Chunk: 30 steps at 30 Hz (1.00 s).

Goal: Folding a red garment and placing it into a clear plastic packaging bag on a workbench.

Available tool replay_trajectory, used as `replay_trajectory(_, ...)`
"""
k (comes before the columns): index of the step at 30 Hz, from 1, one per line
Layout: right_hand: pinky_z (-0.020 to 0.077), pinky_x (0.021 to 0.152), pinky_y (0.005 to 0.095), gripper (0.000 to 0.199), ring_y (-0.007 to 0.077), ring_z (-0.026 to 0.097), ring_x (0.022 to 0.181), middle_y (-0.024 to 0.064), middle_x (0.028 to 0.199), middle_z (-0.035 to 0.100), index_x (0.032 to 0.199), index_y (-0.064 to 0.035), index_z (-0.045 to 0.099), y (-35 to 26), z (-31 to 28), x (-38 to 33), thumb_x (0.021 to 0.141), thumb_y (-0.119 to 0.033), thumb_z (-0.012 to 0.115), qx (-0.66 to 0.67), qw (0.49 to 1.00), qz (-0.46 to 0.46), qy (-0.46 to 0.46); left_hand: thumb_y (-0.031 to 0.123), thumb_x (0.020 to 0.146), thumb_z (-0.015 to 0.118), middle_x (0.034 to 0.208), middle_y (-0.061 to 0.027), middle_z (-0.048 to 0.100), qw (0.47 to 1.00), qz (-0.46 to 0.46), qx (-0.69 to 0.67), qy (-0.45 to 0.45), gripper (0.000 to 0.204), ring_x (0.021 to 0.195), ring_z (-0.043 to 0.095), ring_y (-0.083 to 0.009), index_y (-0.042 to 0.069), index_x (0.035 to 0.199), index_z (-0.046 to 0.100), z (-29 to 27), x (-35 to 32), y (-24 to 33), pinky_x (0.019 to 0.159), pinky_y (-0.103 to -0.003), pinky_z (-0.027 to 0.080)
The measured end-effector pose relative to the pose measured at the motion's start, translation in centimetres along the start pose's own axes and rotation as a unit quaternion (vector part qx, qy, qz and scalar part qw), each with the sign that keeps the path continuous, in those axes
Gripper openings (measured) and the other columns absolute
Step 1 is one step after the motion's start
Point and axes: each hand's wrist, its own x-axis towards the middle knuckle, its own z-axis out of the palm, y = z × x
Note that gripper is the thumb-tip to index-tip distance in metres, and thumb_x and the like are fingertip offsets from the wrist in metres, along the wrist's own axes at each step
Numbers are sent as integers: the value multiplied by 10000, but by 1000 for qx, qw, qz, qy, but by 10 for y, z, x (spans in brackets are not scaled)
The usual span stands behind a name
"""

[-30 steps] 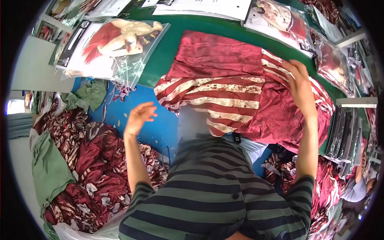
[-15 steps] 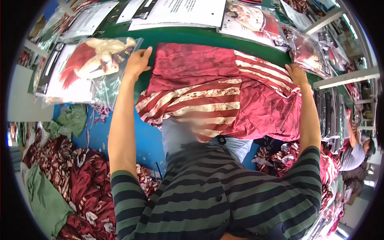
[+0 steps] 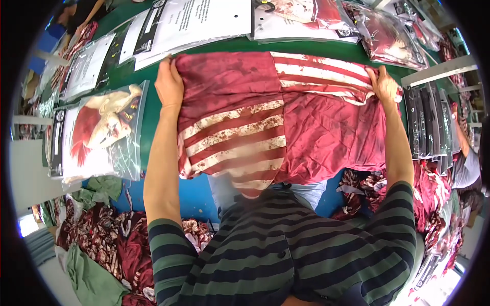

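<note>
The red garment [image 3: 286, 122] lies spread flat on the green counter [image 3: 153, 109], filling the middle of the view, with cream stripes across its upper right and lower left parts; its long axis runs from 9 to 3 o'clock, and its near edge hangs over the counter edge toward 6 o'clock. The left hand [image 3: 169, 86] sits at the garment's far left corner, at about 10 o'clock from the cloth's middle; its grip is closed, fingers curled over the edge with fabric bunched under them. The right hand [image 3: 384, 86] sits at the far right corner, at about 2 o'clock; its grip looks closed on the striped edge too, though the fingertips are hidden in the folds, so how tightly is hard to tell. Both forearms reach up from 6 o'clock, from green and dark striped sleeves [image 3: 168, 245]. At 9 o'clock from the left hand lies a clear bag with a packed costume [image 3: 99, 135]; at 12 o'clock lie white printed sheets [image 3: 204, 23] and more clear bags [image 3: 388, 35]; at 7 o'clock lies a heap of dark red patterned cloth [image 3: 112, 239].
</note>
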Motion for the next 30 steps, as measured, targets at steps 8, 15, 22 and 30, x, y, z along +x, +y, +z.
replay_trajectory(8, 506, 566, 492, 560, 430, 675, 687, 180, 749, 691, 998, -104, 511, -12, 3, 41, 942, -661, 495, -34, 999, 5, 13, 160, 983, 602, 1247, -61, 681, 997, 63, -25, 39, 191, 947, 688, -311, 42, 1133, 589, 20, 43, -15, 810, -362, 538)
replay_trajectory(15, 500, 844, 445, 601, 391, 661, 1026, 153, 1181, 687, 1328, -154, 525, 11, 13, 54, 983, -636, 423, 54, 973, 30, -221, 220, 952, 659, 1160, -53, 708, 996, 10, -59, -63, 262, 879, 676, -274, 48, 1150, 658, -47, 38, 9, 765, -318, 527)
replay_trajectory(22, 500, 869, 484, 576, 436, 629, 1039, 209, 1155, 672, 1305, -112, 587, 25, -20, 67, 1026, -570, 378, -35, 988, -10, -150, 32, 891, 677, 880, -143, 735, 709, -429, -521, -204, 182, 662, 675, -157, -10, 1067, 698, -227, -179, -32, 518, -170, 493)
replay_trajectory(30, 493, 885, 382, 407, 311, 650, 1051, 144, 1218, 671, 1313, -22, 574, -115, -124, 34, 1057, -327, 489, 204, 962, -162, -76, 283, 707, 904, 1460, -263, 435, 745, -633, -154, -147, 1180, 1271, 524, -385, 116, 1591, 142, -79, -503, -92, 1040, -450, 471)
